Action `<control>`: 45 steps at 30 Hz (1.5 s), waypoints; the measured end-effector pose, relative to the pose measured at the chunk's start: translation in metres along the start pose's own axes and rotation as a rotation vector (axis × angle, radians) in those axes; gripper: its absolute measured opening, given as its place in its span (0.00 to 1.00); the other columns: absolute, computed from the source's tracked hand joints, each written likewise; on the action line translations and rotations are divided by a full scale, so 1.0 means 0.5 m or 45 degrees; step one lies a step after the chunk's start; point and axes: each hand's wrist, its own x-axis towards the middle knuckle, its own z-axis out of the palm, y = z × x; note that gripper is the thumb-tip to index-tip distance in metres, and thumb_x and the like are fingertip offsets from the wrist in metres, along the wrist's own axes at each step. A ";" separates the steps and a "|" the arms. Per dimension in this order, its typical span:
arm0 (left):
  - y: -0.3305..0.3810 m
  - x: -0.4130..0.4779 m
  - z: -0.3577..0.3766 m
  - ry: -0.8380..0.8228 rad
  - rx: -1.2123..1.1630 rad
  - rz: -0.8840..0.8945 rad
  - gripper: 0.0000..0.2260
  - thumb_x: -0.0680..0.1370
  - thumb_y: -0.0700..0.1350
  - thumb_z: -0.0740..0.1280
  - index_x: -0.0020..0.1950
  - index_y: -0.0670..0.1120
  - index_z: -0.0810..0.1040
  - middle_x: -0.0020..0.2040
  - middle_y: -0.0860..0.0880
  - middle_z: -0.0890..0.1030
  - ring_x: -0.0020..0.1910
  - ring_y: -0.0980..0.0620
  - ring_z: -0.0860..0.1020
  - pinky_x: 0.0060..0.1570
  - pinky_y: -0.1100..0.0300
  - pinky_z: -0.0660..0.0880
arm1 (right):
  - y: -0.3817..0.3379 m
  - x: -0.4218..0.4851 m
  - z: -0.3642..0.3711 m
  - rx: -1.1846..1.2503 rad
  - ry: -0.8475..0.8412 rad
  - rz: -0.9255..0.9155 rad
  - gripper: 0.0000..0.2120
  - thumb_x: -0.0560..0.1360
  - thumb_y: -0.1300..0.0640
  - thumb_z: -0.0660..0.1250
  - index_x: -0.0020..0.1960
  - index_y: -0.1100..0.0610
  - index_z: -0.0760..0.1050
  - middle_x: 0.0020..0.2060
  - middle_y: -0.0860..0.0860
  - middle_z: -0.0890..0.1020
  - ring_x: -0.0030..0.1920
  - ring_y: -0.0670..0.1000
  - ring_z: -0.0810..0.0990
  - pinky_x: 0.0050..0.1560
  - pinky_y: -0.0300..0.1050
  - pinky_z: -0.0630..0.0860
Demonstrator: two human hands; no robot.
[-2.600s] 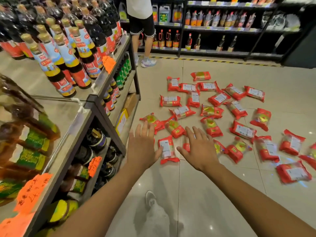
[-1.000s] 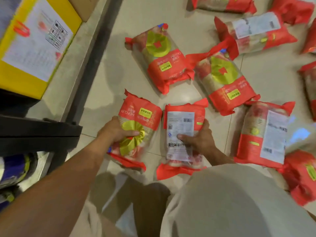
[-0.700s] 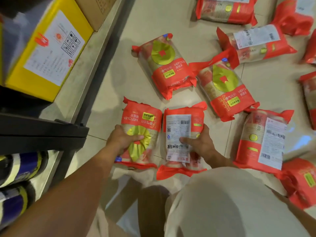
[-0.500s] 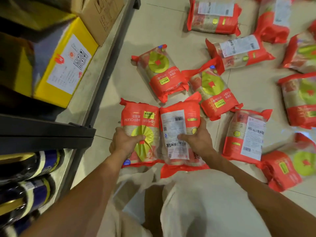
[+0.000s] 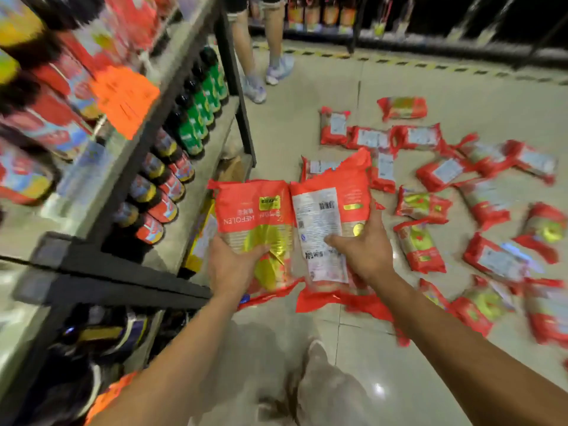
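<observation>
My left hand [image 5: 232, 265] grips a red noodle packet [image 5: 256, 216] with a gold disc, front side up. My right hand [image 5: 364, 250] grips a second red packet [image 5: 330, 207] with its white label side up, thumb across the label. Both packets are held side by side in the air above the tiled floor, touching each other. Several more red packets [image 5: 421, 245] lie scattered over the floor to the right and beyond.
A black metal shelf rack [image 5: 129, 272] with sauce bottles [image 5: 196, 118] runs along the left. Another person's legs and sneakers [image 5: 261, 78] stand at the rack's far end. More stocked shelves [image 5: 399, 26] line the back wall. My shoe [image 5: 319, 373] shows below.
I have lifted both packets off the floor and risen; the view swung up from the floor to the aisle. The grips on the packets are unchanged.
</observation>
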 end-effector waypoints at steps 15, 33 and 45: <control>0.423 -0.336 -0.580 0.452 -0.308 0.554 0.39 0.57 0.67 0.81 0.61 0.52 0.75 0.54 0.51 0.85 0.53 0.49 0.83 0.56 0.50 0.78 | -0.601 -0.328 -0.332 0.347 0.161 -0.644 0.47 0.54 0.42 0.78 0.70 0.38 0.64 0.55 0.45 0.83 0.51 0.52 0.83 0.54 0.56 0.80; 0.244 -0.819 -0.892 1.408 -0.236 0.093 0.39 0.54 0.68 0.78 0.60 0.54 0.74 0.54 0.54 0.83 0.52 0.50 0.81 0.53 0.49 0.78 | -0.782 -0.644 -0.200 0.627 -0.780 -1.147 0.42 0.54 0.45 0.79 0.65 0.34 0.67 0.55 0.43 0.83 0.53 0.48 0.84 0.56 0.58 0.81; -0.051 -1.262 -1.031 1.937 -0.265 -0.275 0.38 0.56 0.69 0.79 0.61 0.55 0.75 0.53 0.54 0.84 0.51 0.50 0.83 0.55 0.45 0.80 | -0.772 -1.144 -0.095 0.653 -1.449 -1.349 0.42 0.55 0.50 0.81 0.65 0.39 0.67 0.49 0.41 0.84 0.46 0.41 0.84 0.52 0.52 0.81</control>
